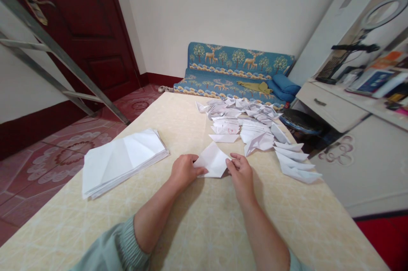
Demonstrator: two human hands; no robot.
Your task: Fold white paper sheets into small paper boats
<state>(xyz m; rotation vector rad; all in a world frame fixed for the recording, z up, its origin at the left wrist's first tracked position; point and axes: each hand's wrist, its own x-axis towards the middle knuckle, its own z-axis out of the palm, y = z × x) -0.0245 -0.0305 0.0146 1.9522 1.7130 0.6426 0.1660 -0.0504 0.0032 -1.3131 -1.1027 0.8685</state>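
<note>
From my station I have both hands down on a cream-patterned desk point(178, 114), and the piece between them is a folded white paper point(213, 160), lying on the desk just ahead of my wrists. My left grip point(185, 172) is closed on the paper's left edge, with the fingers curled over it. My right grip point(241, 175) is closed at its right side, with the fingertips pinching the paper there. Just left of my left hand, a thick stack of folded white sheets point(124, 162) lies flat near the desk's edge. Ahead and to the right, a loose spread of folded paper pieces point(242, 111) covers the far end of the desk, with some printed slips point(225, 127) among them. Several pointed folded pieces point(295, 165) trail down the right side, near my right hand. A pale green sleeve point(110, 254) shows on my left arm. Past the desk I can see a blue deer-patterned floor cushion point(236, 65), a dark round stool point(299, 120), a white drawer unit point(331, 103) and a ring light point(384, 12). To the left, an aluminium ladder point(54, 50) stands in front of a dark red door point(86, 37), above a pink patterned tile floor point(60, 160).
</note>
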